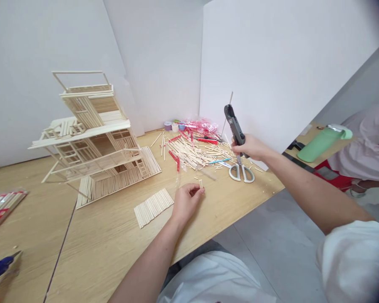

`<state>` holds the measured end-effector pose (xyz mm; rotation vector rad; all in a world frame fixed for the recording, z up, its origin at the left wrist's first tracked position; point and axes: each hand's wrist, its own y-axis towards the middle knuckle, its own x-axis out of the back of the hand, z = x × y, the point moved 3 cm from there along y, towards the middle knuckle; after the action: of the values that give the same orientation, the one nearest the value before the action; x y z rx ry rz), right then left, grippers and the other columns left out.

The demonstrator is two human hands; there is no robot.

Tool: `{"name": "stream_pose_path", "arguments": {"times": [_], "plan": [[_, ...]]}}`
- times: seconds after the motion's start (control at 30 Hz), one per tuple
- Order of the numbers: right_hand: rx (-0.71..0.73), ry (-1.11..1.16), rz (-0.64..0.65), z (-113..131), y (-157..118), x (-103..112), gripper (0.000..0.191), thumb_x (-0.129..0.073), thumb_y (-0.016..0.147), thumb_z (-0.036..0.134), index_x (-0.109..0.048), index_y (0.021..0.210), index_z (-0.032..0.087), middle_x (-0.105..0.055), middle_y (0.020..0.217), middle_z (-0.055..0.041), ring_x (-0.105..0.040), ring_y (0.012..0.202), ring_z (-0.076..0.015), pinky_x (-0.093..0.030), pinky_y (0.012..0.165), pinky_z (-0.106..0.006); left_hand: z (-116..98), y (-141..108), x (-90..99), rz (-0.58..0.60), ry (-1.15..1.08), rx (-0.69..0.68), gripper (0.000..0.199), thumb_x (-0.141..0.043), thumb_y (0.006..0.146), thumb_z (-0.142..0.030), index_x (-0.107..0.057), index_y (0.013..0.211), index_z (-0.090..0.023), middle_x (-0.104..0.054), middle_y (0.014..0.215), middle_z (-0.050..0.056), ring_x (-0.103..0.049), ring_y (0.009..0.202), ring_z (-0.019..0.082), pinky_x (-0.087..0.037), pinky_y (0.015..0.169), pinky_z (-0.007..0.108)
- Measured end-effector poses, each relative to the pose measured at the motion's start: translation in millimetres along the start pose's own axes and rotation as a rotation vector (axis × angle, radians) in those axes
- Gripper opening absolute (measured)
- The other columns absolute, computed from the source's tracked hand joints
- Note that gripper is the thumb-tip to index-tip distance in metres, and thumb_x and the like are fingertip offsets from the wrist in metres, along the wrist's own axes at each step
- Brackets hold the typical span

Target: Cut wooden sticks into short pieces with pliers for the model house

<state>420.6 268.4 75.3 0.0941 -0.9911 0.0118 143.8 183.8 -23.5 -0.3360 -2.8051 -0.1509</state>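
In the head view my left hand point(188, 203) rests on the table with its fingertips pinched on short wooden sticks point(201, 184). Just left of it lies a flat panel of sticks point(153, 207) laid side by side. My right hand point(251, 147) is raised and wrapped around a black glue gun point(235, 125), with a thin pale rod point(231, 97) showing behind it. Under that hand a pair of scissors point(241, 173) with white-and-grey handles lies on the table.
A multi-storey stick house point(97, 139) stands on the left. A pile of loose sticks point(189, 152) and red plastic wrappers point(204, 125) covers the table's back. A blue-handled tool point(0, 269) lies front left. A green bottle point(322, 143) and another person point(363, 143) are at the right.
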Motion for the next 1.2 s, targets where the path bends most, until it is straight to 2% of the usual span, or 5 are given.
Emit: {"name": "stream_pose_path", "arguments": {"times": [0.2,0.33,0.53,0.83,1.2], "plan": [[0.239,0.228,0.17,45.7,-44.2,-81.1,0.011,-0.062,0.072,0.023,-0.058,0.082,0.021,-0.067,0.073,0.0002,-0.063,0.067,-0.0159,-0.049,0.061,-0.026,1.2,0.1,-0.9,-0.027,-0.082,0.015,0.023,-0.067,0.082,-0.034,-0.077,0.086,-0.014,-0.07,0.071,0.002,-0.054,0.06,0.013,-0.038,0.059,0.024],[0.348,0.234,0.184,63.2,-59.6,-111.0,0.017,-0.063,0.068,0.02,-0.058,0.084,0.021,-0.063,0.077,0.0019,-0.058,0.069,-0.0146,-0.044,0.063,-0.025,1.1,-0.7,3.1,-0.1,-0.077,-0.019,0.022,-0.068,0.082,-0.033,-0.078,0.087,-0.014,-0.071,0.072,0.002,-0.053,0.059,0.012,-0.038,0.058,0.024],[0.414,0.17,0.141,72.7,-69.2,-113.0,0.021,-0.062,0.073,0.016,-0.058,0.094,0.021,-0.066,0.087,-0.0017,-0.06,0.078,-0.0182,-0.042,0.072,-0.028,2.3,0.5,2.1,-0.102,0.037,-0.024,0.013,-0.068,0.082,-0.021,-0.078,0.088,-0.014,-0.073,0.075,0.003,-0.057,0.062,0.013,-0.041,0.061,0.024],[0.49,0.088,0.148,79.2,-75.5,-106.5,0.016,-0.061,0.079,0.013,-0.061,0.093,0.02,-0.068,0.09,-0.004,-0.062,0.082,-0.0194,-0.041,0.072,-0.027,1.0,1.5,0.3,-0.054,0.236,-0.084,0.011,-0.065,0.085,-0.018,-0.075,0.081,-0.016,-0.07,0.072,0.003,-0.058,0.063,0.015,-0.039,0.063,0.027],[0.442,0.241,0.104,74.5,-65.6,-103.8,0.01,-0.064,0.077,0.016,-0.06,0.084,0.02,-0.064,0.081,0.0008,-0.058,0.073,-0.0159,-0.039,0.067,-0.026,-1.2,1.8,0.4,-0.067,0.283,-0.145,0.012,-0.069,0.086,-0.014,-0.08,0.089,-0.017,-0.072,0.079,0.004,-0.058,0.067,0.014,-0.041,0.067,0.025]]}}
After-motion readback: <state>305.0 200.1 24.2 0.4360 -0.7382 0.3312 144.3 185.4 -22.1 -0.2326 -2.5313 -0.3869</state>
